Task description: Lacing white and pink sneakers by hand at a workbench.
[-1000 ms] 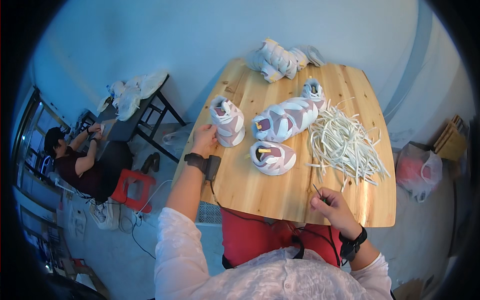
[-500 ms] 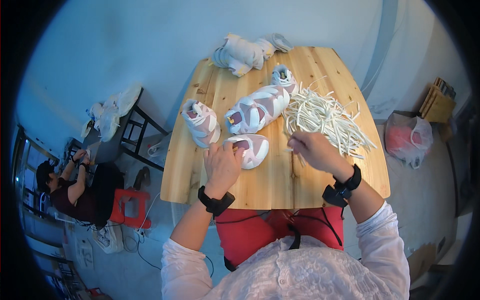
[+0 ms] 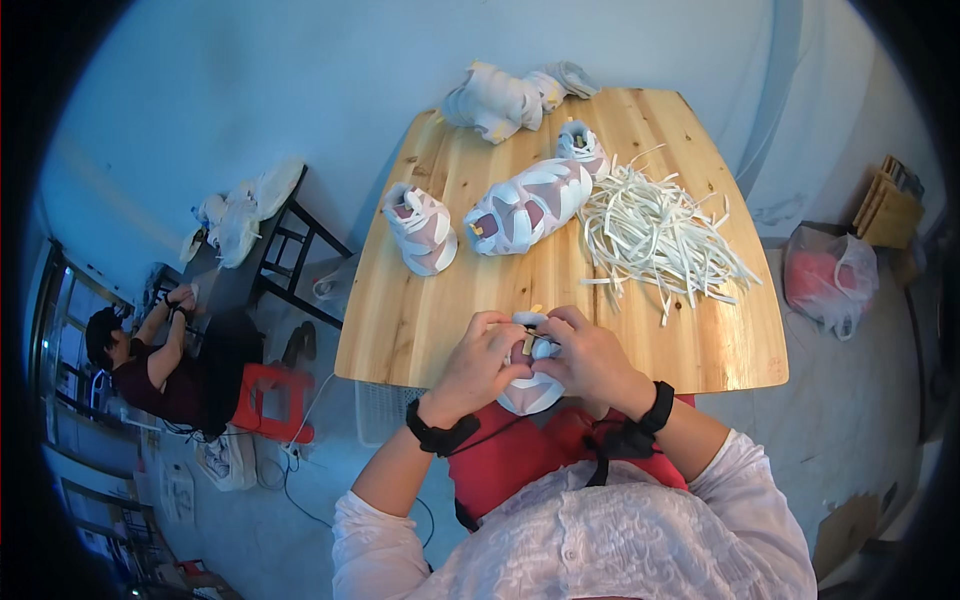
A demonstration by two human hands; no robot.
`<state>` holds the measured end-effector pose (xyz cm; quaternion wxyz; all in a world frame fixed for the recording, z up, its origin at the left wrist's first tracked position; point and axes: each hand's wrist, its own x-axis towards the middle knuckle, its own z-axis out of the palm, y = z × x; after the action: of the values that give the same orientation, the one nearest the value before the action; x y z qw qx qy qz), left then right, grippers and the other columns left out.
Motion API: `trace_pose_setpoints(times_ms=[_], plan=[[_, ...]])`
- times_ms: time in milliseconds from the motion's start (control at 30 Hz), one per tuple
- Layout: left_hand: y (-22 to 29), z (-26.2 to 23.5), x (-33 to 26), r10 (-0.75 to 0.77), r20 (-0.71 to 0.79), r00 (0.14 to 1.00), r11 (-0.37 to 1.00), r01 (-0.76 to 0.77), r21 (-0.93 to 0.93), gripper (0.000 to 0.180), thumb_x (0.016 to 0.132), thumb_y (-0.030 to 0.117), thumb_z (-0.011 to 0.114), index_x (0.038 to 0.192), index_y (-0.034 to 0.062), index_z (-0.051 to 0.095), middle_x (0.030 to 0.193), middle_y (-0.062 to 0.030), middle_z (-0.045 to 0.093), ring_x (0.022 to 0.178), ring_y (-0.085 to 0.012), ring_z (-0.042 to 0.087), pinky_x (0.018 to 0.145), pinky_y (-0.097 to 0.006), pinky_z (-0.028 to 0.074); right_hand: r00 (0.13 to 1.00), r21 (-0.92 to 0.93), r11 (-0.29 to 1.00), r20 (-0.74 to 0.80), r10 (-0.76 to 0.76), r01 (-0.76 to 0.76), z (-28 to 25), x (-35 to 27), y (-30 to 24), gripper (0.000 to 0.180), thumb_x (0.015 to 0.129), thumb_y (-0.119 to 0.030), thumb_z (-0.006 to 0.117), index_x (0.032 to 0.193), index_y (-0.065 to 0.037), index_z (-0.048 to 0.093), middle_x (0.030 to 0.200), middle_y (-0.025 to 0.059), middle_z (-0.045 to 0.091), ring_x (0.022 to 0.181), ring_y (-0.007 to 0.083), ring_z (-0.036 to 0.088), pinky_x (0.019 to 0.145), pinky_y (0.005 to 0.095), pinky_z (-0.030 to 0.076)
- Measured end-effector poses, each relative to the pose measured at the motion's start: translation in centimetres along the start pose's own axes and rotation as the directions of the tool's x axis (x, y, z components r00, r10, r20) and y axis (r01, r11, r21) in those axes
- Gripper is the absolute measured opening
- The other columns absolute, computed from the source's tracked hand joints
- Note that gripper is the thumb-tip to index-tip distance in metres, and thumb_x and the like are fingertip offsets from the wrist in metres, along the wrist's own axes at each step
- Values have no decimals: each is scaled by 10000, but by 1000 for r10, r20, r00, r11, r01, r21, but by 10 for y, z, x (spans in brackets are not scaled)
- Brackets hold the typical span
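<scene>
A pink and white shoe upper hangs partly over the table's near edge, toe toward me. My left hand is closed on its left side by the opening. Over the right side of that opening, my right hand is closed in a pinch; the fingertips hide whatever lies between them. Beyond the hands is a loose heap of flat white shoelaces. Other pink and white uppers stand farther off: a laced one at left, a group lying nested in the middle, another laced one behind it.
The wooden table has a stack of pale uppers at its far edge. Left, a person sits at a dark table near a red stool. A plastic bag with red contents rests on the floor at right.
The upper has come toward me and right, to the table's edge, turned toe toward me. My left hand moved with it; my right hand left the shoelace heap and joined it at the opening.
</scene>
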<state>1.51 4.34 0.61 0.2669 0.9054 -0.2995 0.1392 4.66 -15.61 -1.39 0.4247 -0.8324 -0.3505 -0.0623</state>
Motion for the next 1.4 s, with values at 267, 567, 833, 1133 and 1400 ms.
trace_pose_setpoints(times_ms=[267,567,833,1133,1400], plan=[[11,-31,-3,129,233,964,981,-158,113,312,598,169,759,841,76,587,921,-29,572,998,-271,498,830,-367,437,990,32,993,82,-112,110,-12,-8,10,329,733,-219,721,1011,-99,591,1009,104,558,736,324,614,626,391,505],[59,-42,6,389,228,892,904,-322,-282,250,738,303,686,783,82,579,809,-31,547,882,-259,515,776,-348,439,834,332,920,430,-344,208,-57,-28,-35,403,723,-334,740,979,-71,573,874,71,609,662,287,613,583,370,478],[61,-19,0,178,-174,969,964,-207,-169,330,770,329,714,898,54,585,903,-55,588,899,-243,547,820,-351,447,826,544,838,492,-274,-46,-49,-40,-36,422,719,-333,769,997,-49,625,748,108,611,619,275,591,571,340,439],[60,38,-17,-492,23,870,-36,5,-999,694,856,410,642,1319,-20,355,1264,-101,481,1155,-179,482,974,-341,392,1000,133,991,-19,-25,27,-36,-27,-34,377,726,-370,743,878,-56,601,738,97,593,624,300,602,538,366,463],[48,47,-12,-623,27,782,234,219,-947,444,887,163,634,1253,-16,457,1155,-67,575,1020,-136,552,878,-289,453,997,232,971,-63,-48,61,-29,-21,-12,384,734,-362,736,946,-62,625,735,103,597,684,325,609,592,396,473]])
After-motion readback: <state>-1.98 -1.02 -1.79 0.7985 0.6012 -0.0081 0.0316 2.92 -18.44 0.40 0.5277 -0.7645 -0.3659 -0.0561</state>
